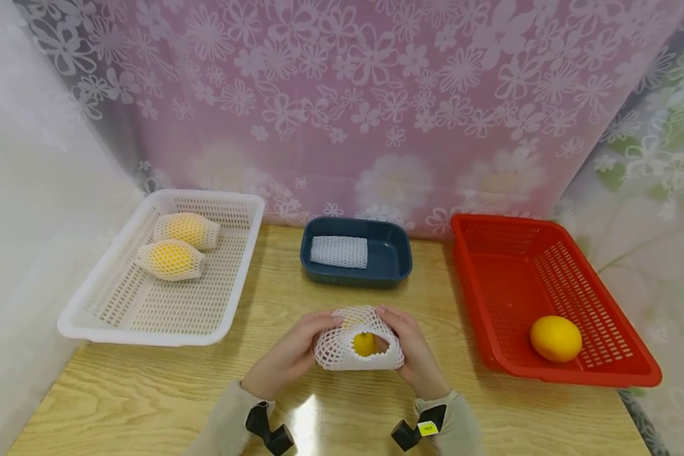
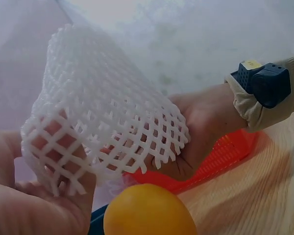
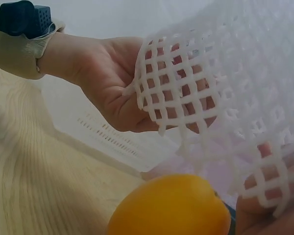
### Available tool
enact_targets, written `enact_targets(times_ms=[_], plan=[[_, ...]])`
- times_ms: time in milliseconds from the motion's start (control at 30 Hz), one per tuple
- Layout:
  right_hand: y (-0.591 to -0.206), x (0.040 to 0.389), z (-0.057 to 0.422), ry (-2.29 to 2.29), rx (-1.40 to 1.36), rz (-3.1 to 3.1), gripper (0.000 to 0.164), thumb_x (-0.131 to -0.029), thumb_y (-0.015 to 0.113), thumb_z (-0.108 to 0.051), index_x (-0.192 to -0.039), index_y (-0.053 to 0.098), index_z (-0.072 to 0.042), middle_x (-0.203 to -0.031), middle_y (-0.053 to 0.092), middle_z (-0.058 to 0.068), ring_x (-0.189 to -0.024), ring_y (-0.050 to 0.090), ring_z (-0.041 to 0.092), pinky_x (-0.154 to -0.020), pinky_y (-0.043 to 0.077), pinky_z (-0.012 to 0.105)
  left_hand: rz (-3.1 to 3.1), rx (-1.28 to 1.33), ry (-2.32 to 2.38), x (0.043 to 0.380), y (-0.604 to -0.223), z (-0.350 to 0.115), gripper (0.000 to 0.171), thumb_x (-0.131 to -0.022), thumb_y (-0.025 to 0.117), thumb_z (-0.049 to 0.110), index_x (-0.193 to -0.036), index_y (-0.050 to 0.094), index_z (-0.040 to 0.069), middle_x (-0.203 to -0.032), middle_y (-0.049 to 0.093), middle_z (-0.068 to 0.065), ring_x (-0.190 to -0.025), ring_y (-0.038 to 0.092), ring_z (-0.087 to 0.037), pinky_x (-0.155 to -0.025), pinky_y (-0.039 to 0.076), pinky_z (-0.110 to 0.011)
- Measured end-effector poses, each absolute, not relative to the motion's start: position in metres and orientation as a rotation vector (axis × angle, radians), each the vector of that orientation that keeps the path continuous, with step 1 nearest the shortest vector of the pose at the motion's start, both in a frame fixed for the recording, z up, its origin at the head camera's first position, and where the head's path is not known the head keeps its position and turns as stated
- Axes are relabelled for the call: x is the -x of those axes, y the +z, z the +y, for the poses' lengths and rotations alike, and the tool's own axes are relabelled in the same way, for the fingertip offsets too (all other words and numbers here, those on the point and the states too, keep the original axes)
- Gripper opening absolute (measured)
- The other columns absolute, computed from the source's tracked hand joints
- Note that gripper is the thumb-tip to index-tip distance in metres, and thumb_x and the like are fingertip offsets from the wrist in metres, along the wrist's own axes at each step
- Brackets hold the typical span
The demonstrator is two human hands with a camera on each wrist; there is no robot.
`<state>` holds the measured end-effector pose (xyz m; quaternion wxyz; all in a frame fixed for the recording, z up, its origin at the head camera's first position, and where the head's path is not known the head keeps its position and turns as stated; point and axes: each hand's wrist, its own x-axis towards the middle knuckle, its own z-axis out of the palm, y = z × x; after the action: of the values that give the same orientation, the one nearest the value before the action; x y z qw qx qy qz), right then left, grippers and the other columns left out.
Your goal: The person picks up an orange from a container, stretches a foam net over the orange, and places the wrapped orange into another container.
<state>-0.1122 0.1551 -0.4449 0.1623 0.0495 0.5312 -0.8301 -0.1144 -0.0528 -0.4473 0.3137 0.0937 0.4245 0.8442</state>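
While the left hand (image 1: 289, 353) and the right hand (image 1: 417, 358) grip 1 foam net (image 1: 332, 350) between them, 1 bare fruit (image 1: 363, 344) sits just below it, visible through its mouth in the head view. 2 wrapped fruits (image 1: 173, 258) lie side by side in 1 white basket (image 1: 142, 337), 1 loose fruit (image 1: 555, 339) rests in 1 red basket (image 1: 507, 285), and flattened netting (image 1: 339, 252) lies in 1 blue tray (image 1: 389, 256). White and diamond-meshed, the held net is spread into a wide tube with a jagged edge; the fruit below is smooth, rounded, yellow-orange. The 2 hands stand apart at opposite sides, clamped on the net, fingers showing through the mesh.
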Motion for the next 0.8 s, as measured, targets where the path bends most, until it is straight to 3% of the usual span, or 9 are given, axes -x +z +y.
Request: enact_targets(times_ms=[167, 333, 500, 633, 800], plan=[[-0.456, 0.117, 0.155, -2.339, -0.283, 1.554, 0.039, -0.101, 0.055, -0.025, -0.127, 0.053, 0.004, -0.116, 0.06, 0.006, -0.105, 0.057, 0.018, -0.088, 0.051, 0.028, 1.09, -0.145, 2.276, 0.122, -0.461, -0.053, 0.034, -0.103, 0.048, 0.016, -0.131, 0.047, -0.005, -0.118, 0.057, -0.009, -0.101, 0.059, -0.015, -0.085, 0.052, -0.025], [-0.471, 0.127, 0.159, -2.335, -0.32, 1.547, 0.029, -0.102, 0.055, -0.024, -0.119, 0.059, 0.0, -0.106, 0.063, 0.005, -0.094, 0.06, 0.015, -0.08, 0.052, 0.026, 1.087, -0.095, 2.28, 0.133, -0.478, -0.052, 0.031, -0.103, 0.048, 0.014, -0.128, 0.05, -0.004, -0.112, 0.06, -0.008, -0.095, 0.062, -0.014, -0.08, 0.053, -0.024], [-0.483, 0.134, 0.163, -2.35, -0.27, 1.522, 0.021, -0.103, 0.053, -0.022, -0.107, 0.065, -0.005, -0.098, 0.064, 0.004, -0.087, 0.06, 0.013, -0.077, 0.051, 0.025, 1.076, -0.05, 2.303, 0.137, -0.488, -0.052, 0.018, -0.104, 0.046, 0.012, -0.112, 0.061, 0.005, -0.107, 0.061, -0.007, -0.091, 0.062, -0.013, -0.077, 0.054, -0.022], [-0.495, 0.139, 0.163, -2.375, -0.231, 1.56, 0.019, -0.102, 0.052, -0.014, -0.105, 0.066, -0.003, -0.1, 0.066, 0.005, -0.09, 0.06, 0.014, -0.079, 0.052, 0.026, 1.056, -0.02, 2.325, 0.139, -0.495, -0.052, 0.019, -0.103, 0.047, 0.01, -0.099, 0.065, 0.01, -0.102, 0.062, -0.006, -0.089, 0.062, -0.011, -0.076, 0.054, -0.021], [-0.508, 0.144, 0.161, -2.332, -0.232, 1.719, 0.02, -0.103, 0.049, -0.009, -0.105, 0.067, 0.001, -0.096, 0.066, 0.006, -0.087, 0.06, 0.014, -0.076, 0.051, 0.028, 0.991, -0.02, 2.339, 0.141, -0.505, -0.051, 0.024, -0.105, 0.042, 0.009, -0.103, 0.065, 0.007, -0.1, 0.064, -0.006, -0.089, 0.063, -0.011, -0.076, 0.054, -0.021]])
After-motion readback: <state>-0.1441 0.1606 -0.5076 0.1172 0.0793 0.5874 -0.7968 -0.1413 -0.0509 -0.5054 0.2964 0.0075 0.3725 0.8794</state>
